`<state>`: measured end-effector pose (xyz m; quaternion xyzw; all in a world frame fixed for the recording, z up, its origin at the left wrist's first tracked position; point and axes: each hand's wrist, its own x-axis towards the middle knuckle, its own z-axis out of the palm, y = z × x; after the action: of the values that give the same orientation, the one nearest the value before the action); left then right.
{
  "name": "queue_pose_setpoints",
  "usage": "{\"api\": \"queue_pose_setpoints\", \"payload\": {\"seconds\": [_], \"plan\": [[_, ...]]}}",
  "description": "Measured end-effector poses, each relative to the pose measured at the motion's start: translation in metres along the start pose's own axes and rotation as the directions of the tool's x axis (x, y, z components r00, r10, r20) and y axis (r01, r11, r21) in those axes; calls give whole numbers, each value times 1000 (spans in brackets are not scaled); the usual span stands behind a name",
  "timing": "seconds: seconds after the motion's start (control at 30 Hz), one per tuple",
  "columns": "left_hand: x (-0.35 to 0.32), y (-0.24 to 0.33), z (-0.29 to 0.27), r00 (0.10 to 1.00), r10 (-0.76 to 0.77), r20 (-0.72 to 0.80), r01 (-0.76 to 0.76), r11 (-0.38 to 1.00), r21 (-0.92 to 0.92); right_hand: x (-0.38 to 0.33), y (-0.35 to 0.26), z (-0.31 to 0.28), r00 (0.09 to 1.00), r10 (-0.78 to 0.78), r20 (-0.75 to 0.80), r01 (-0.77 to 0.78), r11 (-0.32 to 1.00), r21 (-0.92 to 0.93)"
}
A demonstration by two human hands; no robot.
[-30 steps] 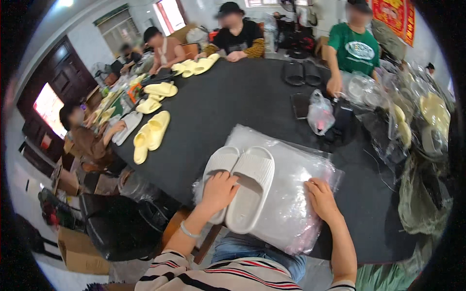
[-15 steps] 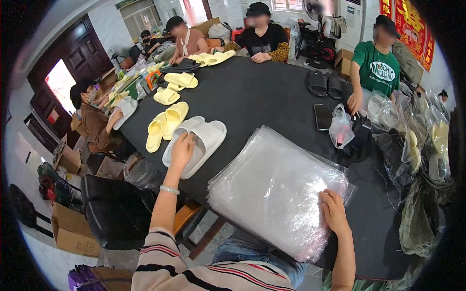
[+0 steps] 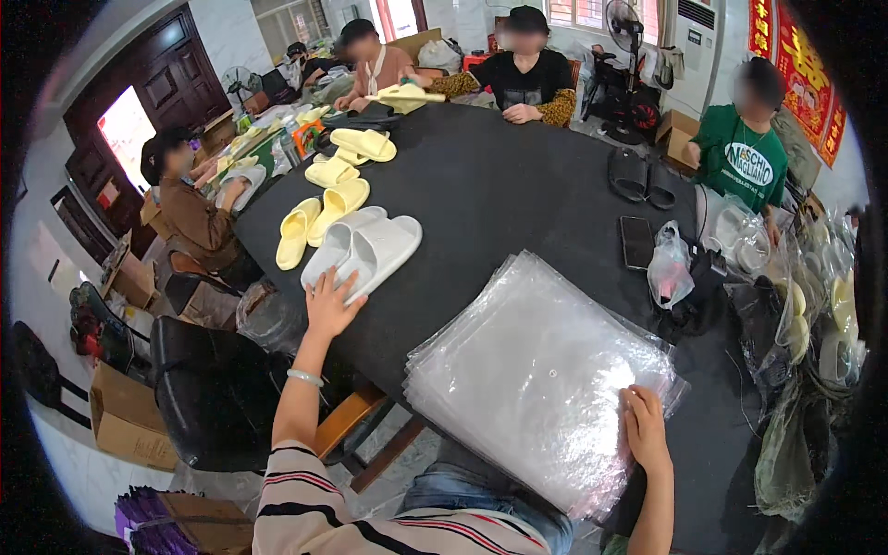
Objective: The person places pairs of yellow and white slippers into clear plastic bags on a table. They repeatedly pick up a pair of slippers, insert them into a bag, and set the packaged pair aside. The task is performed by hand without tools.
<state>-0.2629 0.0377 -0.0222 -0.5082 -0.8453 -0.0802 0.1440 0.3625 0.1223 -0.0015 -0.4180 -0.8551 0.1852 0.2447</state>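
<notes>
A pair of light grey slippers [image 3: 392, 255] lies side by side on the black table, left of centre. My left hand [image 3: 331, 307] is at their near ends, fingers spread and touching them but not wrapped round. Right of them, near the table's front edge, is a thick stack of clear plastic bags [image 3: 536, 379]. My right hand [image 3: 645, 427] rests on the stack's right side, fingers lying on the top bag and slightly bent. Just beyond the grey pair sits a pair of yellow slippers [image 3: 338, 209].
More yellow slippers [image 3: 364, 145] line the table's left edge. A black pair of slippers [image 3: 640, 176], a phone [image 3: 636, 242] and a small plastic bag [image 3: 670, 268] lie to the right. Bagged slippers [image 3: 840, 305] pile at far right. Several co-workers sit around. A black chair [image 3: 217, 393] stands left.
My left hand has come out of the grey slipper's opening and back to its near end, fingers spreading. The person in green has drawn a hand back from the table. My right hand stays on the bags.
</notes>
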Motion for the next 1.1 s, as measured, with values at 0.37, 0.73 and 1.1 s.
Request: {"api": "queue_pose_setpoints", "payload": {"seconds": [0.37, 0.73, 1.1], "plan": [[82, -95, 24, 947, -287, 148, 278, 957, 80, 0, 4, -1, 1000, 11, 7, -11, 1000, 21], [13, 102, -26, 895, 445, -33, -394, 755, -524, 6, -25, -15, 996, -76, 46, 75, 997, 6], [-60, 233, -34, 703, 697, 139, -626, 700, -345, -22, -48, 26, 906, -238, 351, 338, 905, -258]]}}
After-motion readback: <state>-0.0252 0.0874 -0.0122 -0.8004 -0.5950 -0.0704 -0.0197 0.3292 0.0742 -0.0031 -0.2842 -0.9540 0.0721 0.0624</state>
